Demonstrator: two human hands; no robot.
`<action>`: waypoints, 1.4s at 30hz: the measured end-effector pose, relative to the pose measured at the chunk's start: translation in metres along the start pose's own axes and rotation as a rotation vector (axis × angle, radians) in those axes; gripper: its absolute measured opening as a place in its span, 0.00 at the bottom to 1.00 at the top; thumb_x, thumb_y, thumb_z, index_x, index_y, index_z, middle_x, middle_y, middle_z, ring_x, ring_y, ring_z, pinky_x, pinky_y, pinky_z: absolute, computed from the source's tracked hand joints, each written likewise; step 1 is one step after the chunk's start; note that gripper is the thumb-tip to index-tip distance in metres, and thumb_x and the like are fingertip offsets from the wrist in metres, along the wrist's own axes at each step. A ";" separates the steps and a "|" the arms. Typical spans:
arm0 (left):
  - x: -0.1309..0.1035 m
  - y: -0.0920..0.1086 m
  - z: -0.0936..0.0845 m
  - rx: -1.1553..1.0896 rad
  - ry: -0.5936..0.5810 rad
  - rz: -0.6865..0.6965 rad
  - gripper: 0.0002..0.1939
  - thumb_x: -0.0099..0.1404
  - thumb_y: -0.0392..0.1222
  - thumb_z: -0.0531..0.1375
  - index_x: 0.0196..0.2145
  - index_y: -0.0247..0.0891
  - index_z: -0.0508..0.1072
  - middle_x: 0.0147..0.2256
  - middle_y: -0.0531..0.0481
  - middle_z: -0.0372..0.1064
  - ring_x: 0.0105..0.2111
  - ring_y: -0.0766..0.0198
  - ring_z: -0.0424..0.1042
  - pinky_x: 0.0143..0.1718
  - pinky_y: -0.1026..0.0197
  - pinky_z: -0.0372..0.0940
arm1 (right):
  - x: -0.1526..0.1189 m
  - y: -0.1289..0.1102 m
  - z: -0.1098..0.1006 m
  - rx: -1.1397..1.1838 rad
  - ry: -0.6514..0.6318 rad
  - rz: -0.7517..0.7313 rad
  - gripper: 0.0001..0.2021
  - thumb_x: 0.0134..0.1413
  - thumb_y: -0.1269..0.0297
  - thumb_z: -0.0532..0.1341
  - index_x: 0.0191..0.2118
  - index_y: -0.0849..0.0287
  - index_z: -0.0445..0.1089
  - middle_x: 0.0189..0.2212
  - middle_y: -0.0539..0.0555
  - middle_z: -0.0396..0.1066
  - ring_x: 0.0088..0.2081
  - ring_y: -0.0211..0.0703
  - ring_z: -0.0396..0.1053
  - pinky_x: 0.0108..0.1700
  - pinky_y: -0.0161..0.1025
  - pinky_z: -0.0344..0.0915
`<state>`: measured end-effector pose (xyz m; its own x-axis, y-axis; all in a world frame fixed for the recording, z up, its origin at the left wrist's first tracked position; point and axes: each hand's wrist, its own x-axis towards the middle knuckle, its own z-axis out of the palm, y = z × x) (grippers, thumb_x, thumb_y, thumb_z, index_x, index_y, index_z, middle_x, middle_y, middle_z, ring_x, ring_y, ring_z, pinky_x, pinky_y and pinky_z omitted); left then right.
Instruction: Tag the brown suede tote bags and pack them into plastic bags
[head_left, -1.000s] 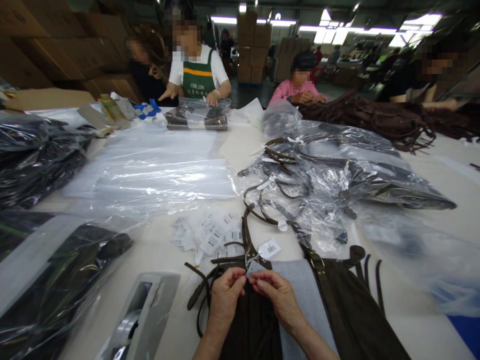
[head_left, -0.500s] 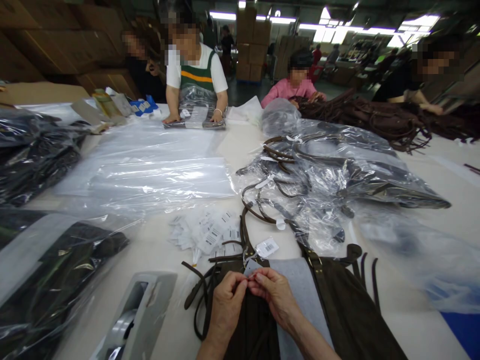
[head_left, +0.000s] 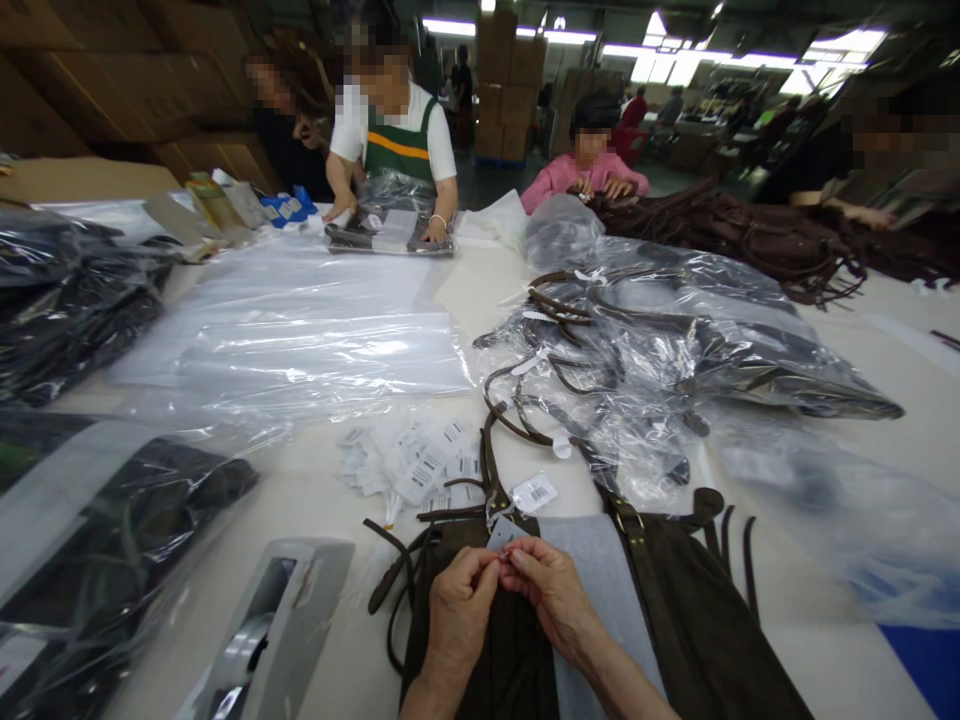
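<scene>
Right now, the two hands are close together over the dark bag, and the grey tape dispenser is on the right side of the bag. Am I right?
Not quite: the grey tape dispenser is on the left side of the dark bag, as the head view shows. The left hand and right hand are close together over the bag.

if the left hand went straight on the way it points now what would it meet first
Probably the small grey tag just past the left hand; the right hand is close alongside, though, and with depth unclear, could come first.
</scene>
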<state>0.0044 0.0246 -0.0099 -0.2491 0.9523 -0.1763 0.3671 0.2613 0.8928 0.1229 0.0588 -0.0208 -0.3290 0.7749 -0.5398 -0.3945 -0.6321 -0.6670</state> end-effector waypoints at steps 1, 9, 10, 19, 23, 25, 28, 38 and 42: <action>0.000 0.000 0.000 -0.001 -0.005 -0.001 0.10 0.57 0.40 0.51 0.26 0.39 0.71 0.26 0.53 0.69 0.28 0.66 0.68 0.31 0.66 0.62 | 0.000 0.001 0.000 0.001 0.002 0.000 0.09 0.38 0.63 0.66 0.27 0.64 0.71 0.24 0.51 0.70 0.27 0.34 0.67 0.30 0.31 0.65; 0.002 0.000 -0.001 0.000 -0.040 0.004 0.10 0.57 0.40 0.51 0.25 0.39 0.71 0.26 0.52 0.69 0.28 0.66 0.68 0.31 0.66 0.61 | 0.001 0.002 -0.002 0.019 0.002 0.000 0.09 0.39 0.63 0.66 0.27 0.63 0.70 0.25 0.52 0.70 0.27 0.34 0.67 0.30 0.31 0.65; 0.002 0.000 -0.001 0.001 -0.047 0.001 0.10 0.57 0.39 0.51 0.25 0.38 0.71 0.26 0.52 0.69 0.28 0.66 0.68 0.31 0.66 0.61 | 0.001 0.002 -0.002 0.022 -0.001 0.001 0.09 0.40 0.63 0.66 0.27 0.63 0.70 0.25 0.52 0.70 0.27 0.34 0.67 0.30 0.31 0.65; 0.001 -0.005 0.000 -0.019 -0.057 0.001 0.09 0.57 0.38 0.51 0.26 0.38 0.70 0.26 0.52 0.69 0.28 0.67 0.68 0.31 0.67 0.60 | 0.004 0.006 -0.006 0.049 -0.012 0.016 0.08 0.39 0.64 0.66 0.27 0.64 0.70 0.25 0.52 0.71 0.27 0.33 0.68 0.30 0.30 0.65; 0.000 -0.006 0.000 -0.019 -0.055 0.008 0.09 0.57 0.38 0.51 0.26 0.38 0.70 0.26 0.52 0.69 0.29 0.67 0.68 0.32 0.67 0.60 | 0.003 0.007 -0.007 0.049 -0.009 0.022 0.08 0.40 0.65 0.65 0.27 0.64 0.70 0.26 0.52 0.71 0.27 0.33 0.68 0.30 0.29 0.65; 0.000 -0.006 0.000 -0.011 -0.055 0.009 0.09 0.57 0.38 0.51 0.25 0.38 0.70 0.26 0.52 0.69 0.29 0.67 0.68 0.32 0.67 0.60 | 0.002 0.007 -0.007 0.048 -0.009 0.026 0.08 0.40 0.65 0.65 0.27 0.64 0.70 0.25 0.52 0.71 0.26 0.33 0.68 0.30 0.29 0.65; 0.001 -0.006 0.000 0.002 -0.059 0.004 0.09 0.57 0.38 0.51 0.25 0.38 0.70 0.26 0.52 0.69 0.29 0.67 0.68 0.32 0.66 0.60 | 0.003 0.006 -0.006 0.043 -0.012 0.022 0.08 0.40 0.65 0.65 0.27 0.64 0.70 0.25 0.52 0.71 0.27 0.33 0.68 0.30 0.29 0.65; 0.002 -0.005 0.000 -0.006 -0.067 -0.042 0.10 0.57 0.39 0.51 0.25 0.38 0.70 0.27 0.51 0.69 0.29 0.66 0.68 0.32 0.66 0.60 | 0.006 0.009 -0.006 -0.085 0.010 -0.031 0.08 0.40 0.64 0.65 0.27 0.64 0.70 0.23 0.51 0.71 0.25 0.33 0.67 0.29 0.30 0.63; 0.003 -0.004 0.001 0.024 -0.098 -0.086 0.10 0.57 0.39 0.49 0.24 0.38 0.69 0.25 0.52 0.68 0.28 0.66 0.67 0.32 0.65 0.59 | 0.006 0.012 -0.007 -0.150 0.040 -0.069 0.09 0.40 0.63 0.64 0.26 0.64 0.69 0.21 0.50 0.70 0.23 0.32 0.66 0.27 0.30 0.62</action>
<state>0.0031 0.0264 -0.0143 -0.1918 0.9368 -0.2924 0.3696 0.3450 0.8628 0.1219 0.0561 -0.0359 -0.2701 0.8180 -0.5078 -0.2818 -0.5715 -0.7707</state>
